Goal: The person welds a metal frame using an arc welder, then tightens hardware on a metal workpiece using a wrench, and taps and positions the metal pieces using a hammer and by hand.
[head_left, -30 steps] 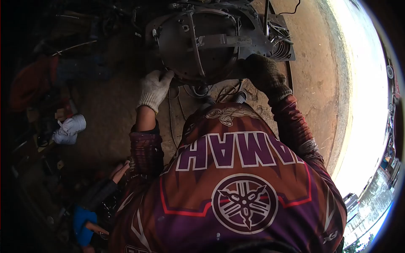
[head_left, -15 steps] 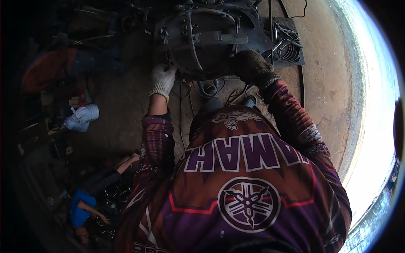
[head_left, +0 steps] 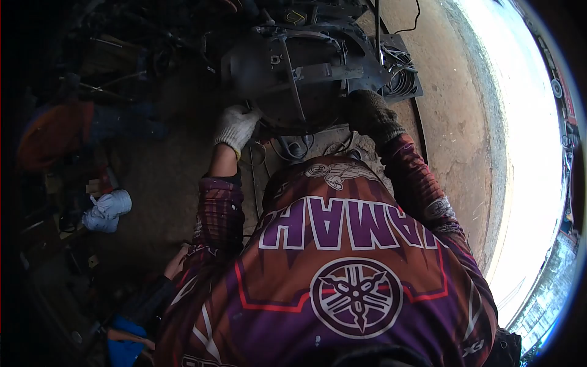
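A dark metal frame [head_left: 361, 72] with curved rods, a flat crossbar [head_left: 318, 74] and a rounded plate lies in front of me at the top of the head view. My left hand [head_left: 237, 127], in a pale knitted glove, is closed on its near left edge, fingers curled at the rim. At the near right edge is my right hand [head_left: 374, 115] in a dark, dirty glove, its fingers bent against the metal. Shadow hides the right fingertips. The frame's left part is dark and blurred.
Coiled cables [head_left: 400, 82] lie on a dark panel at the right. Hoses run over the floor beneath the frame. On the left are a white bundle [head_left: 109, 210] and an orange item [head_left: 55, 134]. A person in blue [head_left: 125, 345] is low beside my left arm.
My view has shifted, so the frame and both hands sit lower. The curved rods lean differently in view. Both hands stay at the frame's near edge. My left arm now covers more of the other person.
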A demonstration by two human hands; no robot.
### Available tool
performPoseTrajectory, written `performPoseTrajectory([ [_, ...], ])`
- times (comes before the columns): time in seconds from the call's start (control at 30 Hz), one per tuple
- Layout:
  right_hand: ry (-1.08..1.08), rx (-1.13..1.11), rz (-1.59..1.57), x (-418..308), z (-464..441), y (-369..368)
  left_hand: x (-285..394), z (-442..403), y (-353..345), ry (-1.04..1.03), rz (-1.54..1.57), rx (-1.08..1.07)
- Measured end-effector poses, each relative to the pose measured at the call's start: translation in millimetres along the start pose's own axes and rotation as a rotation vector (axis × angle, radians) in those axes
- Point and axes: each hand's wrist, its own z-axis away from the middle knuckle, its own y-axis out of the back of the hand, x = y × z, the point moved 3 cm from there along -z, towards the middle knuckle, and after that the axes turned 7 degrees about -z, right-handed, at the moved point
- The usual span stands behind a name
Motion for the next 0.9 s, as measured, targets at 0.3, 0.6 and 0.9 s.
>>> performPoseTrajectory([
  [0.3,0.309,0.096,-0.249,-19,16,32,-8,0,-3,0.090,0.205,-0.088],
  [0.6,0.115,-0.039,-0.320,-32,19,41,2,13,11,0.125,0.615,-0.107],
  [0.9,-0.187,-0.032,-0.902,-23,12,41,1,9,-3,0.124,0.578,-0.049],
])
